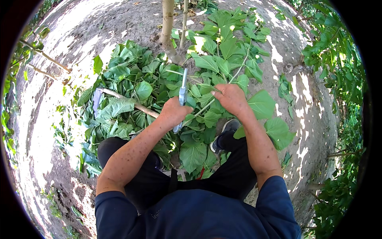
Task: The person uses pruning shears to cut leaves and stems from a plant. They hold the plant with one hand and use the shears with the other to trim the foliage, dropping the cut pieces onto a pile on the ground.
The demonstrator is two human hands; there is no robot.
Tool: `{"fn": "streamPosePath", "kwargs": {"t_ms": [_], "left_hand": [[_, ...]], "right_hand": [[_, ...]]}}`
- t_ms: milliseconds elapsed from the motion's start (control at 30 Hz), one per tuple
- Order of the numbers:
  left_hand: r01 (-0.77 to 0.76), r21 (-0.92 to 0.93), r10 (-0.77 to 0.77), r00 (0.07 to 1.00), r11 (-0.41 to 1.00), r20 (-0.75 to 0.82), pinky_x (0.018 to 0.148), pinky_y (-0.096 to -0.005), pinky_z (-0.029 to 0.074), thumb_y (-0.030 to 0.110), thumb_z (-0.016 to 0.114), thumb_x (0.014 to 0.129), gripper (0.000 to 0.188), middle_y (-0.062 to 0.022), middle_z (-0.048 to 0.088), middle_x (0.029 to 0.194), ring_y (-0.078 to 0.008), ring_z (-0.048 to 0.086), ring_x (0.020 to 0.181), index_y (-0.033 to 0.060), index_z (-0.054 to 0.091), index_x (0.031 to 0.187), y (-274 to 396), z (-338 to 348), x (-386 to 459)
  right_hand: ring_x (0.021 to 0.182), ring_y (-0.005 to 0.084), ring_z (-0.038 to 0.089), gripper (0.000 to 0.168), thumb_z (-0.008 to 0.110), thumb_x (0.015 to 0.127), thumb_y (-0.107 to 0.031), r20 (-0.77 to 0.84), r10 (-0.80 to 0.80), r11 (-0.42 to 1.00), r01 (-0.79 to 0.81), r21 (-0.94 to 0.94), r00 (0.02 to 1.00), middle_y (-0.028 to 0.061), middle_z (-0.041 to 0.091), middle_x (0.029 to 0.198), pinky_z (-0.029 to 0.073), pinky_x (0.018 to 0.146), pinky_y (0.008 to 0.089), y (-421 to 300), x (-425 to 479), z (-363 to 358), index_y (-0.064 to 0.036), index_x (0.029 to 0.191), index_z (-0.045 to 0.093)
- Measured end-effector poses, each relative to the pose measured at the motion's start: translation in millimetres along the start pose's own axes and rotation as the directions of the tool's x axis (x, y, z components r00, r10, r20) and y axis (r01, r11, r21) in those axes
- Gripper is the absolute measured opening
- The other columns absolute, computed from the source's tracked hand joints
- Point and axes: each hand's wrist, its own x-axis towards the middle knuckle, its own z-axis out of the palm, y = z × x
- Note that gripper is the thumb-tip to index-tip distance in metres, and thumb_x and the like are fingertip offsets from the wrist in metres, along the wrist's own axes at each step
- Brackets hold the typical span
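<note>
My left hand (174, 112) is closed around a slim grey metal-looking tool (183, 89), held nearly upright; its exact kind is unclear. A leafy green branch (241, 65) slants from the upper right down past both hands, its pale stem running close to my left thumb. My right hand (231, 98) pinches a leaf stalk or thin shoot at that branch, fingertips partly hidden. Left of my hands, a sickle (131, 104) with a wooden handle rests on a heap of broad green leaves (143, 67). The handle's near end passes behind my left wrist.
Two slender trunks, one thicker trunk (167, 22) and one thinner trunk (184, 24), rise just beyond the leaves. My shoe (228, 128) stands among the foliage. Something red (201, 173) shows between my legs. Leafy bushes (343, 59) line the right side; cut-looking stems (49, 58) jut out at left.
</note>
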Motion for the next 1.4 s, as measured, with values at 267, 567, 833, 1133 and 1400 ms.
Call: {"fn": "streamPosePath", "kwargs": {"t_ms": [267, 567, 833, 1133, 1400], "left_hand": [[-0.039, 0.163, 0.048, 0.997, 0.986, -0.052, 0.080, -0.0470, 0.051, 0.026, 0.071, 0.074, 0.039, -0.0272, 0.066, 0.088, -0.0415, 0.066, 0.088, -0.0072, 0.061, 0.091, 16, -4, -8], [-0.085, 0.395, 0.129, 0.988, 0.915, -0.087, 0.080, -0.0493, 0.052, 0.021, 0.066, 0.075, 0.033, -0.0275, 0.067, 0.090, -0.0431, 0.066, 0.089, -0.0061, 0.061, 0.093, 21, -6, -11], [-0.092, 0.600, 0.189, 0.977, 0.795, -0.101, 0.073, -0.0508, 0.055, 0.013, 0.060, 0.076, 0.024, -0.0248, 0.068, 0.086, -0.0414, 0.069, 0.082, -0.0032, 0.061, 0.094, 10, -2, -1], [-0.137, 0.636, 0.261, 0.960, 0.759, -0.105, 0.070, -0.0497, 0.055, 0.011, 0.061, 0.074, 0.020, -0.0241, 0.068, 0.082, -0.0408, 0.069, 0.078, -0.0016, 0.060, 0.090, 1, 2, 4], [-0.145, 0.314, 0.153, 0.988, 0.938, 0.000, 0.065, -0.0424, 0.055, 0.018, 0.070, 0.074, 0.024, -0.0192, 0.066, 0.071, -0.0307, 0.069, 0.065, -0.0038, 0.061, 0.079, 23, -8, 2]], "right_hand": [[0.079, 0.0394, 0.065, 0.024, 0.059, 0.091, -0.036, -0.004, -0.024, 0.998, 0.024, -0.058, 1.000, 0.0153, 0.066, 0.080, 0.051, 0.068, 0.0508, 0, -2, -2, -0.012, 0.089, 0.064], [0.074, 0.0396, 0.063, 0.023, 0.063, 0.089, -0.033, -0.053, -0.075, 0.994, 0.070, -0.085, 0.996, 0.0154, 0.064, 0.073, 0.049, 0.064, 0.0506, 0, -10, -12, -0.010, 0.082, 0.063], [0.073, 0.0396, 0.063, 0.024, 0.064, 0.087, -0.032, -0.021, -0.101, 0.990, 0.099, -0.104, 0.995, 0.0153, 0.064, 0.071, 0.049, 0.064, 0.0506, -2, -15, -19, -0.010, 0.080, 0.063], [0.072, 0.0395, 0.063, 0.024, 0.065, 0.086, -0.030, -0.025, -0.119, 0.987, 0.116, -0.108, 0.993, 0.0161, 0.063, 0.069, 0.049, 0.063, 0.0507, -7, -21, -15, -0.008, 0.077, 0.061], [0.063, 0.0272, 0.056, 0.020, 0.066, 0.088, -0.023, -0.057, -0.022, 0.985, 0.031, 0.169, 0.998, 0.0148, 0.058, 0.067, 0.046, 0.062, 0.0403, 5, -16, -17, -0.003, 0.087, 0.064]]}}
